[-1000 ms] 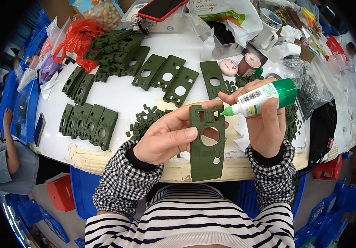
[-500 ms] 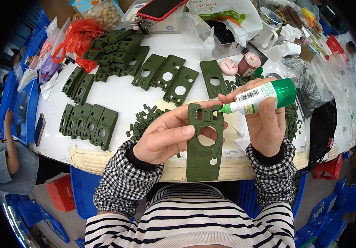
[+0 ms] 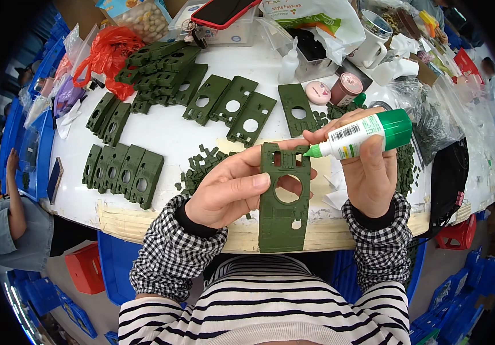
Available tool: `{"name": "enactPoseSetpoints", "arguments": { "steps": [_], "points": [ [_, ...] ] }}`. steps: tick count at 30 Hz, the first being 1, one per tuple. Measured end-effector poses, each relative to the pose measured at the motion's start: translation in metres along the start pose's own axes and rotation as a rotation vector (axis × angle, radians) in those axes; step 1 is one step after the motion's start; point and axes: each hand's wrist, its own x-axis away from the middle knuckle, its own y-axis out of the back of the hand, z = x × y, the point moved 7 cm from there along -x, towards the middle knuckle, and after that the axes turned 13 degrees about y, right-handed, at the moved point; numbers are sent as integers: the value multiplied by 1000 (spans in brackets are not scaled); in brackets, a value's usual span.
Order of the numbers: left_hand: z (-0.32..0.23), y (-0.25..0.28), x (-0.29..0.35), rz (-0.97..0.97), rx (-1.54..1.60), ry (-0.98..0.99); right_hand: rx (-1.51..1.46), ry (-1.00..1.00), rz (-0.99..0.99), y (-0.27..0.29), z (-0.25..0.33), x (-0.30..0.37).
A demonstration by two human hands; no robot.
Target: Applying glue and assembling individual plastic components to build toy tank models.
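My left hand (image 3: 227,192) grips a dark green plastic model tank hull plate (image 3: 282,221) by its left edge, thumb on top and fingers underneath. The plate has one large round hole and smaller openings at its far end. In my right hand (image 3: 373,172) is a white glue bottle (image 3: 354,137) with a green base, tilted on its side. Its green nozzle points left and meets the plate's far right corner, beside a small opening. Just beyond my left hand lies a heap of small green plastic pieces (image 3: 201,169).
Similar plates stand in a row (image 3: 122,172) at the left and in a stack (image 3: 164,72) behind. Three more plates (image 3: 232,106) lie mid-table. A clear dropper bottle (image 3: 288,63), a pink round tin (image 3: 318,92) and plastic bags crowd the back. Another person (image 3: 17,224) is at far left.
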Motion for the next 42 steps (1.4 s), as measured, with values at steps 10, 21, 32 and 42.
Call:
{"name": "enactPoseSetpoints", "arguments": {
  "steps": [10, 21, 32, 42],
  "points": [
    [-1, 0, 0, -2, 1, -3, -12, -1, -30, 1, 0, 0],
    [0, 2, -1, 2, -6, -10, 75, 37, 43, -1, 4, -2],
    [-2, 0, -1, 78, 47, -51, 57, 14, 20, -2, 3, -1],
    [-1, 1, -2, 80, 42, -48, 54, 16, 4, -2, 2, -1]
  ]
}}
